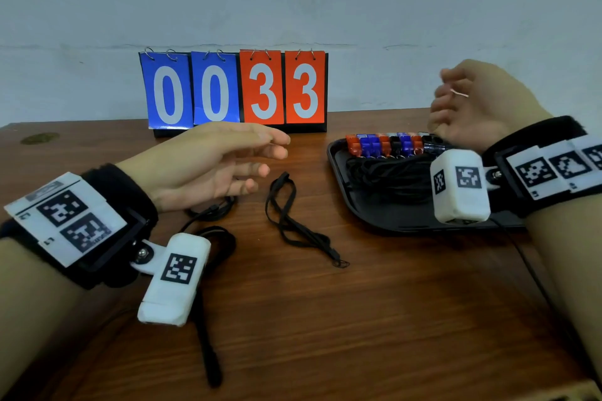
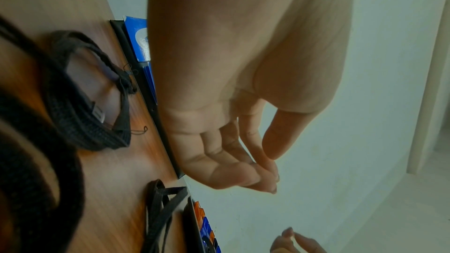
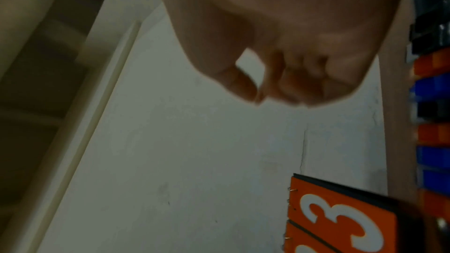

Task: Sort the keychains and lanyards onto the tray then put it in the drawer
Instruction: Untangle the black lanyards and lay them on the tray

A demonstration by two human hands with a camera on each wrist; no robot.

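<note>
A black tray [image 1: 365, 208] sits at the right of the wooden table. It holds a row of orange, blue and black keychains [image 1: 391, 144] along its far side and a heap of black lanyards [image 1: 391, 176]. My right hand [image 1: 439, 98] hovers above the tray's far right corner, fingers loosely curled and holding nothing. A loose black lanyard [image 1: 286, 215] lies mid-table. My left hand [image 1: 273, 153] floats over the table with relaxed fingers, empty, above a second lanyard [image 1: 213, 209]. A third lanyard [image 1: 208, 348] runs under my left wrist.
A flip scoreboard [image 1: 234, 88] reading 0033 stands at the table's back edge against the grey wall. From the left wrist view the lanyards [image 2: 97, 122] lie beside the scoreboard's base, with the tray edge [image 2: 192, 224] farther along. A thin cable [image 1: 534, 273] trails from my right wrist.
</note>
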